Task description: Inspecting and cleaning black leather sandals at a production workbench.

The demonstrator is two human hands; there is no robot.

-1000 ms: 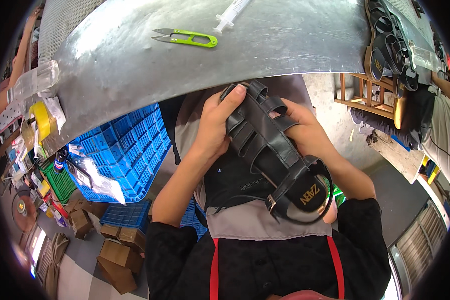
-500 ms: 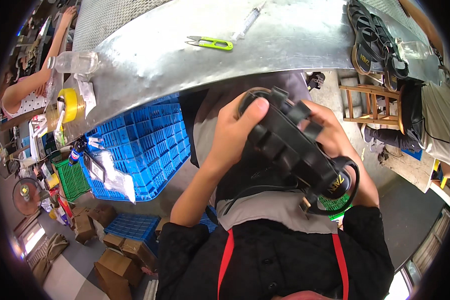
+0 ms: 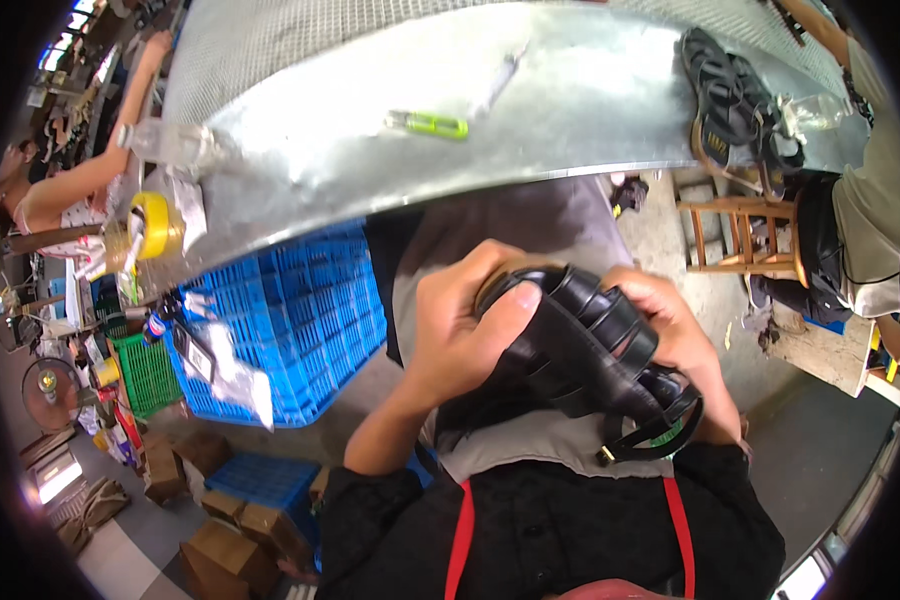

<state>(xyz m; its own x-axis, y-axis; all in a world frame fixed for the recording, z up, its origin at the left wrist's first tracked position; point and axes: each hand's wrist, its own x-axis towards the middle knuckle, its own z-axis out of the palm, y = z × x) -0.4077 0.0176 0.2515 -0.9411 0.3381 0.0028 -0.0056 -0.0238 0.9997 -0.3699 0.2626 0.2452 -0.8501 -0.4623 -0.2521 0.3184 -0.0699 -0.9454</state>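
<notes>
A black strappy sandal [image 3: 585, 345] is held up before my body, over my lap. My left hand [image 3: 470, 325] grips one end of it, the thumb lying along the edge. On the other side my right hand [image 3: 670, 315] is closed around the sandal, its fingers partly hidden behind the straps. A thin ankle strap with a metal buckle hangs from the near end. On the metal bench beyond lie green thread snips [image 3: 428, 124] and a clear syringe [image 3: 497, 82], both blurred. A pair of black sandals [image 3: 728, 105] rests at the bench's right side.
The metal bench [image 3: 320, 165] spans the far side. At its left are a clear bottle [image 3: 175, 143] and a yellow tape roll [image 3: 152, 226]. Blue crates [image 3: 305, 320] stand below, with cardboard boxes [image 3: 225, 560] on the floor. People sit at left and right, near a wooden stool [image 3: 740, 235].
The sandal has come lower, toward my body, and turned so its straps show more. Both hands moved down with it. The whole view has shifted slightly.
</notes>
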